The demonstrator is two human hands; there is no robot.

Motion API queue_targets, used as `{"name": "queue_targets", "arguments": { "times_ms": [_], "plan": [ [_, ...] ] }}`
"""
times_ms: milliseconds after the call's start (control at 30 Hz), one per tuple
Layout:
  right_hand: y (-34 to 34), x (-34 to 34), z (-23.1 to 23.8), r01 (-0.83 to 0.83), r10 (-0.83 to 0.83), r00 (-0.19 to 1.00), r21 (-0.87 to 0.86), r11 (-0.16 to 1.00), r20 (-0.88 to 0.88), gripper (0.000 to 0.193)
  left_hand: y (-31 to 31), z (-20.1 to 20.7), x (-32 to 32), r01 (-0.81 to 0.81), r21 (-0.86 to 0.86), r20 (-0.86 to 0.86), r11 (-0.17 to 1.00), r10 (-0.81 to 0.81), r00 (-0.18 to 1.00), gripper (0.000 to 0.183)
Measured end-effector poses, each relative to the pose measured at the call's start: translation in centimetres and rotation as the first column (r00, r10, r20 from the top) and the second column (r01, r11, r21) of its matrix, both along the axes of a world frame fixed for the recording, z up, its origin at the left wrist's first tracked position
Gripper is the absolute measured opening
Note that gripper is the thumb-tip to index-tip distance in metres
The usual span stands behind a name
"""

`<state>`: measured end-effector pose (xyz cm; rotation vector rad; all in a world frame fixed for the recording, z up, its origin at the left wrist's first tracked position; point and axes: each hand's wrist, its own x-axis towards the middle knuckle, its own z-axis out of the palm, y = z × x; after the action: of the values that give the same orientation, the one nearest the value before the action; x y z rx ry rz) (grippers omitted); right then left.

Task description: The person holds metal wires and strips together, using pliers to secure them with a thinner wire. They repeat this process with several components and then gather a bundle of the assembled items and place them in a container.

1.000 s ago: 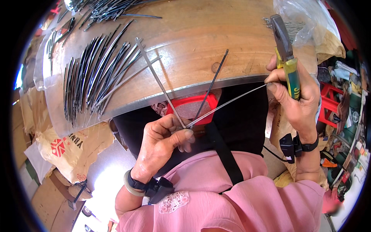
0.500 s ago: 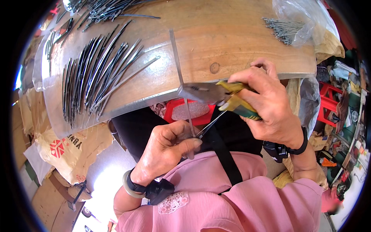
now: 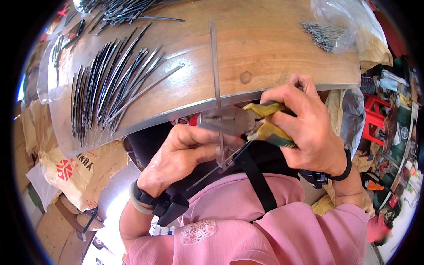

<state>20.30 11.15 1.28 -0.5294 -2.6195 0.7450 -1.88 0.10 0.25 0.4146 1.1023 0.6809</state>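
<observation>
Wooden worktable point(image 3: 278, 53) takes up the far side, clear plastic sheeting point(image 3: 62, 126) at its left end. Fan of dark strips point(image 3: 99, 95) laid out on the left, second heap of strips point(image 3: 126, 12) farther off, bunch of thin wire pieces point(image 3: 326, 35) far right by a clear plastic bag point(image 3: 357, 28). Red stool point(image 3: 374, 119) off to the right, brown paper wrapping point(image 3: 95, 176) near left

Left hand point(image 3: 181, 154): thumb and fingers pinching the near end of a flat metal strip point(image 3: 216, 84), over the lap point(image 3: 150, 143), just off the table's near edge. Far end of it reaches over the table. Thin rod point(image 3: 203, 179) pokes out toward near left; can't tell which finger bears on it

Right hand point(image 3: 307, 132): wrapped round the handles of yellow-and-green pliers point(image 3: 247, 121), head pointing left across the strip, just beyond the left fingers. Can't tell if they touch or only overlap in this view

Handling, my judgement: pinch close to where strip and rod seem to cross, so nothing pivots. Long free end probably levers against the pinch, so mind the table edge. Fingertips clear of the jaws before any squeeze. Square the jaws first; a skewed bite would likely twist or mark the metal. Easy pressure, the rod looks thin enough to bend
</observation>
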Motion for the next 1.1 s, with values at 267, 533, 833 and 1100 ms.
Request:
{"name": "queue_targets", "arguments": {
  "times_ms": [267, 533, 833, 1100],
  "plan": [
    [-0.5, 0.0, -0.3, -0.041, 0.04, 0.998, -0.021, 0.999, -0.044, 0.026, 0.4, -0.7, 1.4, 0.037, -0.069, 0.242, 0.997, -0.019, 0.97, 0.032],
    [-0.3, 0.1, 0.5, 0.009, -0.008, 1.0, 0.064, 0.998, -0.026, 0.021, -1.6, -1.0, 2.2, -0.031, 0.095, 0.083, 0.995, 0.023, 0.996, 0.013],
    [-2.0, 3.0, -0.2, 0.14, -0.113, 0.989, -0.38, 0.914, 0.094, 0.039, -2.6, -1.1, 3.4, -0.536, 0.011, 0.277, 0.844, 0.513, 0.813, 0.008],
    [-3.0, 3.6, -1.0, 0.099, -0.054, 0.994, -0.603, 0.791, 0.092, 0.033, -2.8, 0.0, 4.2, -0.452, 0.308, -0.051, 0.837, 0.489, 0.871, 0.002]
  ]
}}
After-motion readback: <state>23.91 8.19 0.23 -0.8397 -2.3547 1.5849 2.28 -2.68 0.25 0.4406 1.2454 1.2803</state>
